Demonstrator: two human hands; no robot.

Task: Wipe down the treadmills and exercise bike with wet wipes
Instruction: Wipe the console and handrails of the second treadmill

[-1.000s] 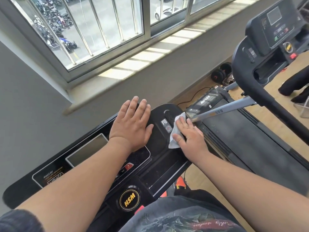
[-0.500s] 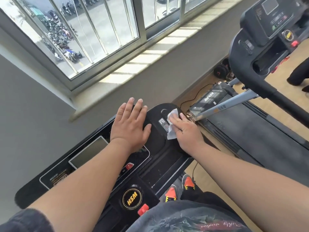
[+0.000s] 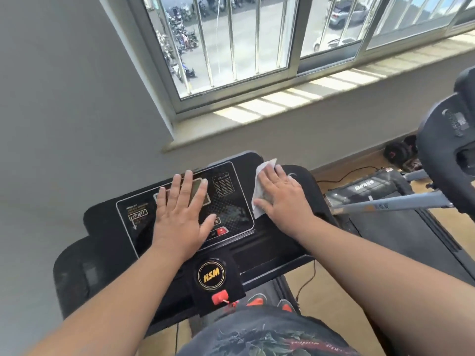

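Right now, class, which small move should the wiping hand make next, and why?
Probably slide the right hand and its wet wipe leftward across the display panel: the wipe lies flat at the panel's right edge, and the left hand would need lifting clear.

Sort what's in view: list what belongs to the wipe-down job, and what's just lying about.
Job:
- wet wipe under the right hand
- treadmill console, left hand flat on it
- neighbouring treadmill

Lying about:
- dumbbells by the wall
- cable on the floor
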